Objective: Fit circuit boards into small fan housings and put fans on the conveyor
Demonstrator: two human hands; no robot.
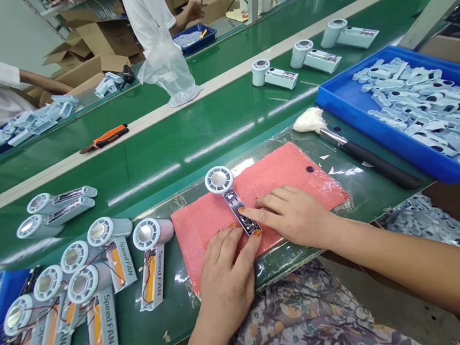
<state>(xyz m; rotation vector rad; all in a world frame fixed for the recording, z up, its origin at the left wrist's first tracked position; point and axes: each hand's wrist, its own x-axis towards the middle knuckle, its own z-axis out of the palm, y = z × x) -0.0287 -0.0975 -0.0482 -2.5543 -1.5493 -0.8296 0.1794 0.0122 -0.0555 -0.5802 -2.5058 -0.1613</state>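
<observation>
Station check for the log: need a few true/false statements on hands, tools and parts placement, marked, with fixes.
1. The left hand and right hand are both at the fan unit on the pink mat. True.
2. The orange-handled cutters lie on the pink mat. False: they lie on the pale strip along the belt.
3. The unit just left of the mat bears "Speed FAN" lettering. True.
4. The black-handled tool lies inside the large blue tray at right. False: it lies outside the tray, on the table.
5. The fan unit at the hands has its circuit board exposed. True.
</observation>
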